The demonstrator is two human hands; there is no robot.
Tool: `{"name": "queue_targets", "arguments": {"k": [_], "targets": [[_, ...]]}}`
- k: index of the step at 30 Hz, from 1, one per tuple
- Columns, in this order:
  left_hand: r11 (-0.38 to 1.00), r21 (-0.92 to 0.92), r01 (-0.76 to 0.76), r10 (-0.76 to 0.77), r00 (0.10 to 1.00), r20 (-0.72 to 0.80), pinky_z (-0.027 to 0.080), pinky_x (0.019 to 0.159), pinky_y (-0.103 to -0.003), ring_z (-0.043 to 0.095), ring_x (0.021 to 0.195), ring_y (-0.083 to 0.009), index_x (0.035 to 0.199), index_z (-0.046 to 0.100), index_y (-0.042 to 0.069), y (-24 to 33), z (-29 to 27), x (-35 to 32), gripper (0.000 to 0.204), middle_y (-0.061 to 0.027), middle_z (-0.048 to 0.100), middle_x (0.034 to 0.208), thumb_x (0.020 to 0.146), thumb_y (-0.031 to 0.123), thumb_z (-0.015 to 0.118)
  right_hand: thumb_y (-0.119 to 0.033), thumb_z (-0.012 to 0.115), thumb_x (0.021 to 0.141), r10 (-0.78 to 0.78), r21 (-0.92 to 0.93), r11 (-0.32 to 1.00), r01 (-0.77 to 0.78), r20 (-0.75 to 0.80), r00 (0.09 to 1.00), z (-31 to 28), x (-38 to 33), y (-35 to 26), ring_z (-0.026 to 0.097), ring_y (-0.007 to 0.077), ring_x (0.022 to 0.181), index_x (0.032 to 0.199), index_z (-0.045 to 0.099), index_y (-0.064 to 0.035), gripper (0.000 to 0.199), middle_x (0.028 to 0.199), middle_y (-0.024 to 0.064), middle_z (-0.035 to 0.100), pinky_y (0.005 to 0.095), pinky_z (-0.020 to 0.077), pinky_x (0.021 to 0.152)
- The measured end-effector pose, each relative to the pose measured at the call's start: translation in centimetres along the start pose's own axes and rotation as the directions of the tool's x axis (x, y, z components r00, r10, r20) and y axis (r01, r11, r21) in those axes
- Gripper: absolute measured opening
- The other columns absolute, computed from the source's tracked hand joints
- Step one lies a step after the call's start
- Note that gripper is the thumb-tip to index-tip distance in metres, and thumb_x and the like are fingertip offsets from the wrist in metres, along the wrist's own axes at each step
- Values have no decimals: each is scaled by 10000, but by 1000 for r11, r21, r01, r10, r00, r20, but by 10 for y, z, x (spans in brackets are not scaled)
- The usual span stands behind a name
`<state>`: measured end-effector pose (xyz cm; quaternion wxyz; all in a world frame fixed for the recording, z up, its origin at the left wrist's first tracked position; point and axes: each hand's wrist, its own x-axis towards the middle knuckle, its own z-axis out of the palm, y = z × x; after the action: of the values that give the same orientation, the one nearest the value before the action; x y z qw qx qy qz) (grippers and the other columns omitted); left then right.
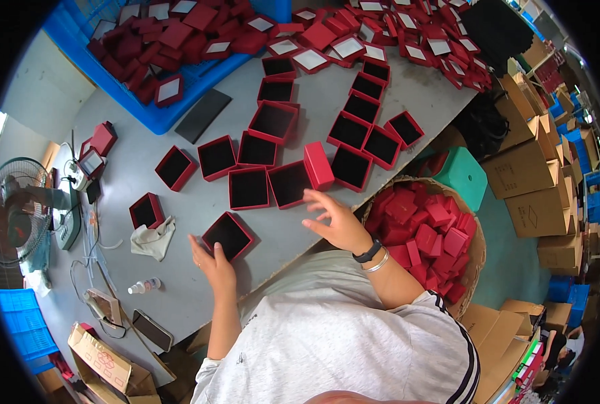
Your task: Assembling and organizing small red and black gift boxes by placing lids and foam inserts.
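Left hand (212, 266): spread, fingers extended, thumb parted from them; set at the near left corner of a lined red box (228, 236), thumb overlapping its near wall. Grip or mere contact: impossible to tell from this view. Right hand (341, 227): released, fingers fanned and lightly bent, nothing visible in the grasp; fingertips just beside a wider lined box (289, 186), touch not determinable.

Orientation. Lined red box: black interior facing upward, one corner directed toward the wearer; nearly square in outline, hence without a clear long axis. Standing red box (319, 165): raised on edge at the right side of the wider lined box, long axis running away from the right hand and slightly leftward.

Position. Lined red box: on the grey surface (199, 202), just beyond and to the right of the left hand, well apart from the right. Standing red box: just beyond the right fingertips. Left of the left hand: pale cloth (154, 238) and, nearer the wearer, small white bottle (143, 285). Right of the right hand: round brown container (478, 269) filled with red boxes (429, 232).
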<state>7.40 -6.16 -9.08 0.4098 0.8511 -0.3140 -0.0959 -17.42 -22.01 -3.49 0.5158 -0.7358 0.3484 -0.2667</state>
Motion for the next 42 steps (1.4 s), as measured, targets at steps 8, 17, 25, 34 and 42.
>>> {"name": "queue_targets", "arguments": {"k": [8, 17, 25, 34, 42], "targets": [[991, -55, -125, 131, 981, 142, 144, 1175, -490, 45, 1471, -421, 1520, 116, -2, 49, 30, -2, 1074, -264, -1, 1583, 765, 327, 805, -48, 733, 804, -163, -178, 981, 78, -534, 830, -15, 24, 48, 570, 234, 989, 1294, 502, -24, 541, 1186, 133, 532, 348, 481, 858], [924, 125, -361, 312, 902, 299, 143, 1152, -561, -18, 1451, -493, 1528, 158, 50, 62, 53, 11, 1056, -270, -45, 1581, 737, 273, 820, -234, 804, 771, -73, -410, 855, -317, -702, 709, -47, 44, 56, 454, 337, 1170, 1314, 479, -5, 673, 1233, 179, 551, 446, 358, 1017], [892, -4, -452, 432, 850, 302, 321, 1106, -502, 203, 1425, -467, 1499, 239, 38, 37, 42, -24, 974, -278, 56, 1568, 724, 164, 815, -51, 689, 827, -508, -493, 846, 204, -625, 593, -41, 74, 27, 559, 328, 1073, 1221, 550, -27, 418, 1138, 154, 576, 427, 435, 949], [914, -65, -401, 403, 876, 267, 374, 1081, -455, 383, 1350, -382, 1368, 459, 35, 45, 43, -18, 680, -210, 337, 1483, 765, 98, 766, -24, 609, 834, -499, -811, 544, 217, -105, 860, -45, 126, 37, 567, 283, 1122, 1064, 660, -55, 237, 1105, 109, 628, 392, 440, 970], [893, -124, -433, 448, 829, 333, 336, 1099, -516, 539, 1191, -295, 1209, 614, 101, 44, 40, -8, 510, -129, 550, 1309, 729, 147, 781, -195, 689, 844, -358, -724, 637, 264, 26, 933, -51, 187, 14, 596, 358, 1092, 1249, 557, -56, 448, 1324, 158, 543, 414, 517, 894]]}}
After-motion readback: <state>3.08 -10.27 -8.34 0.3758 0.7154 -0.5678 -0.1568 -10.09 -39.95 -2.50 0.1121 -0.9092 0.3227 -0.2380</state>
